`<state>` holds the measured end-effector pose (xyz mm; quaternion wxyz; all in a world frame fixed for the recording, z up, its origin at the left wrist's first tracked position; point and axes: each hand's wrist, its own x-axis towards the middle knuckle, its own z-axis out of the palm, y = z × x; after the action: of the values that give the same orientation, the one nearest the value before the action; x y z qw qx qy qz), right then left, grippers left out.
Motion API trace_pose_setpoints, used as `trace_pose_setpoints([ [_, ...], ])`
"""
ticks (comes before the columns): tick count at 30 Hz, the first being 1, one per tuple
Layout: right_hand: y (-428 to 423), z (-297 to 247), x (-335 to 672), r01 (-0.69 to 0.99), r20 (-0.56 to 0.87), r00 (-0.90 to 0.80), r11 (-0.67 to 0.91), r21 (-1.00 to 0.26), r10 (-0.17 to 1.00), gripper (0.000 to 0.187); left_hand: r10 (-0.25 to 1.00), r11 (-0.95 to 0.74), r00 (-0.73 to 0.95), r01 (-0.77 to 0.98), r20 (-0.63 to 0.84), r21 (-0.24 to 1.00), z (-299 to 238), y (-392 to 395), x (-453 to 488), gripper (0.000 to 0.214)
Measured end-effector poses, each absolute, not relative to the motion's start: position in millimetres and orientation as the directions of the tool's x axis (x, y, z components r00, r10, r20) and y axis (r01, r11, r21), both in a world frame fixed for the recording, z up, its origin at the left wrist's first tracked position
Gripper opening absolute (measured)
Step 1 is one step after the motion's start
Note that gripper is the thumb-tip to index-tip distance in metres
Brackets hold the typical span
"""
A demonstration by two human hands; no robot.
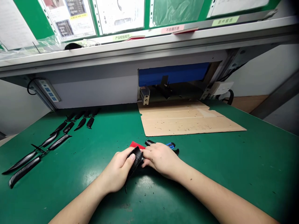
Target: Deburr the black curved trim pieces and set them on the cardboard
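1. Green worktop (98, 155) fills the lower view, dark crumbs scattered on it; metal shelf (130, 46) runs across above, papers (120, 15) in plastic sleeves behind it.
2. Left hand (119, 171): closed around a black plastic piece (135, 161), thumb pressed on its face.
3. Black plastic piece: front middle of worktop, between both hands, tilted, thin end pointing down toward the person.
4. Right hand (162, 158): fingers bent and bunched at the piece's right edge; cannot tell what, if anything, is pinched in the fingertips.
5. Red item (137, 145): just beyond the hands, partly covered by them.
6. Blue-and-black item (171, 145): just behind right hand, mostly hidden, dark curved bits beside it.
7. Black curved pieces (60, 142): left side of worktop, joined in clusters, set in a slanting line, some with a striped sheen.
8. Cardboard sheet (177, 123): flat, beyond the hands, in front of an opening with a blue flap (174, 74).
9. Power strip (49, 91): mounted at left, under the shelf.
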<state>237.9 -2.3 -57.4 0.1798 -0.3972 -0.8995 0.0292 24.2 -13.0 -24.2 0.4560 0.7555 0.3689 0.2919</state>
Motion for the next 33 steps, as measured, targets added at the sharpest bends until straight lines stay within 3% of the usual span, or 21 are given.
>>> trace_pose_setpoints([
  [3, -0.6, -49.3, 248.9, 0.566, 0.210, -0.640, 0.638, -0.523, 0.739, 0.041, 0.815, -0.333, 0.564, 0.270, 0.132, 0.903, -25.2, -11.1, 24.6, 0.033],
  [6, -1.4, -39.1, 255.5, 0.461, 0.286, -0.563, 0.582, -0.671, 0.776, 0.042, 0.830, -0.323, 0.536, 0.229, 0.158, 0.918, -27.8, -10.4, 24.9, 0.033],
  [10, -5.0, -35.5, 252.4, 0.475, 0.540, -0.454, 0.705, -0.527, 0.709, 0.042, 0.852, -0.158, 0.523, 0.198, 0.033, 0.967, -32.8, -11.2, 25.1, 0.037],
  [13, -7.3, -38.5, 248.2, 0.517, 0.553, -0.519, 0.754, -0.404, 0.652, 0.037, 0.839, -0.094, 0.544, 0.163, -0.010, 0.982, -34.1, -12.2, 25.7, 0.043],
  [18, -7.9, -42.3, 245.5, 0.531, 0.558, -0.558, 0.781, -0.329, 0.615, 0.020, 0.830, -0.050, 0.557, 0.094, -0.011, 0.994, -33.8, -12.8, 25.2, 0.045],
  [22, -7.9, -43.1, 244.1, 0.510, 0.631, -0.571, 0.829, -0.229, 0.525, 0.029, 0.817, 0.006, 0.575, 0.059, -0.039, 0.998, -34.7, -12.2, 24.0, 0.044],
  [25, -8.0, -40.2, 246.9, 0.476, 0.652, -0.556, 0.840, -0.259, 0.515, 0.030, 0.818, 0.027, 0.572, 0.052, -0.052, 0.998, -33.5, -12.6, 23.5, 0.045],
  [30, -5.9, -33.1, 256.0, 0.487, 0.697, -0.384, 0.774, -0.404, 0.605, 0.022, 0.835, 0.014, 0.547, 0.078, -0.054, 0.997, -31.7, -12.4, 22.2, 0.044],
  [33, -4.4, -31.5, 255.1, 0.527, 0.691, -0.401, 0.768, -0.364, 0.602, 0.028, 0.831, -0.016, 0.554, 0.122, -0.055, 0.992, -33.8, -7.5, 23.3, 0.038],
])
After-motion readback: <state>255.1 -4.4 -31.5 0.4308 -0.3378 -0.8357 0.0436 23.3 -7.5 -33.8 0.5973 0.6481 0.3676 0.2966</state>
